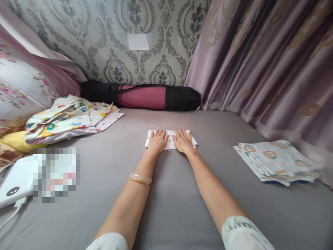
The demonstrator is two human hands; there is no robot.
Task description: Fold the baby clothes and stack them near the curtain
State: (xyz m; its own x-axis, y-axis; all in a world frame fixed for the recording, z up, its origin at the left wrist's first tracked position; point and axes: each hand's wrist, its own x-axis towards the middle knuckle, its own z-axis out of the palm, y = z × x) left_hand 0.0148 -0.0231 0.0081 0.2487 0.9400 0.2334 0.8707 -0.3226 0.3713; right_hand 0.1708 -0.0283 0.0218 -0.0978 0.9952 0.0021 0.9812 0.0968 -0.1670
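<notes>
A small white cloth [170, 139] with dark specks lies folded into a flat rectangle on the grey sheet [114, 194]. My left hand [158, 140] rests palm down on its left part, fingers stretched out and pointing away from me. On its right part my right hand [182, 140] lies flat in the same way, fingers slightly apart. A strip of cloth shows between the two hands; the parts under the palms are hidden. Neither hand grips anything.
To the right sits a folded stack of printed cloth [279, 159]. At the left are a crumpled patterned cloth [70, 118], a white power bank [18, 178] with a cable, and a blurred-out item. A black and maroon roll bag [142, 97] lies along the wall.
</notes>
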